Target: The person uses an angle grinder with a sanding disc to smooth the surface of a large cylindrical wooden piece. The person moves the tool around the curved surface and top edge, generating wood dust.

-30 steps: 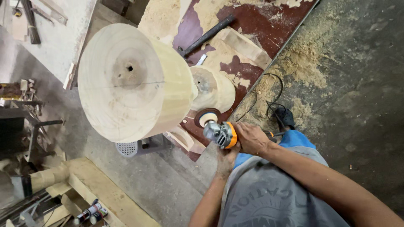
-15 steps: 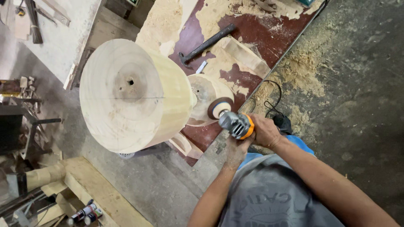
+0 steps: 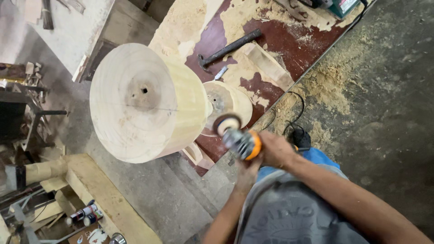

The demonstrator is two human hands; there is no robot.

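A big pale turned wooden piece point(image 3: 149, 101) lies on its side, its wide round face towards me and its smaller round end point(image 3: 228, 101) behind it. Both of my hands grip an angle grinder point(image 3: 242, 143) with an orange and grey body. Its sanding disc point(image 3: 226, 123) sits at the lower edge of the smaller end. My right hand point(image 3: 276, 150) holds the rear of the body. My left hand point(image 3: 246, 175) grips it from below.
A hammer point(image 3: 230, 47) and a wood block point(image 3: 269, 65) lie on the dusty dark red board point(image 3: 289, 40). Sawdust covers the floor point(image 3: 334, 81). The grinder's cable point(image 3: 296, 113) runs behind. Planks point(image 3: 99, 194) and spray cans point(image 3: 83, 213) lie lower left.
The grinder's disc has shifted along the rim of the smaller end, from below it to its lower edge. Both hands stayed on the tool, and my view has moved a little.
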